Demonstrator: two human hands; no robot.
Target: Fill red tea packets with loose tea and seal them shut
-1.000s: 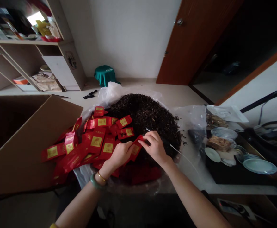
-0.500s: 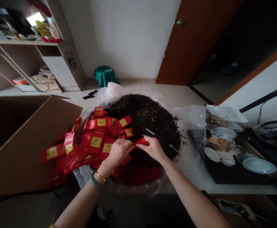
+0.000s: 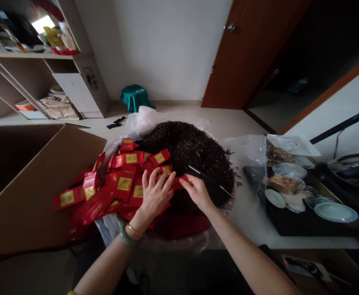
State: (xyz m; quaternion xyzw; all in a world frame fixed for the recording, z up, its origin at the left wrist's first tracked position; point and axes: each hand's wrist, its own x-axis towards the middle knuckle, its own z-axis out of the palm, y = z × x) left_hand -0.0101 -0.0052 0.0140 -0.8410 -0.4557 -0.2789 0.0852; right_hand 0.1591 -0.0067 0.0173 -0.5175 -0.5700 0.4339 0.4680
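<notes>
A small red foil packet (image 3: 178,182) is stretched between my hands, low over a mound of dark, twisted dried leaves (image 3: 194,143) that looks like loose tea. My right hand (image 3: 197,191) pinches the packet's right end between thumb and fingertips. Over its left end lies my left hand (image 3: 155,191), fingers spread, partly covering the packet. Close to my left hand is a pile of red packets with gold labels (image 3: 124,183). Just beyond my right hand, a slim black tool with a pale metal tip (image 3: 206,177) rests on the leaves.
Clear plastic sheeting (image 3: 144,118) surrounds the leaves. An open cardboard box (image 3: 44,184) stands at left. To the right, a dark tray (image 3: 293,227) bears dishes and a brown lump. A teal cloth-covered object (image 3: 135,98) sits by the wall, near a wooden door (image 3: 244,49).
The packet has been turned and drawn out flat between my hands. My left hand has gone from a closed grip to spread fingers. My right hand keeps its pinch.
</notes>
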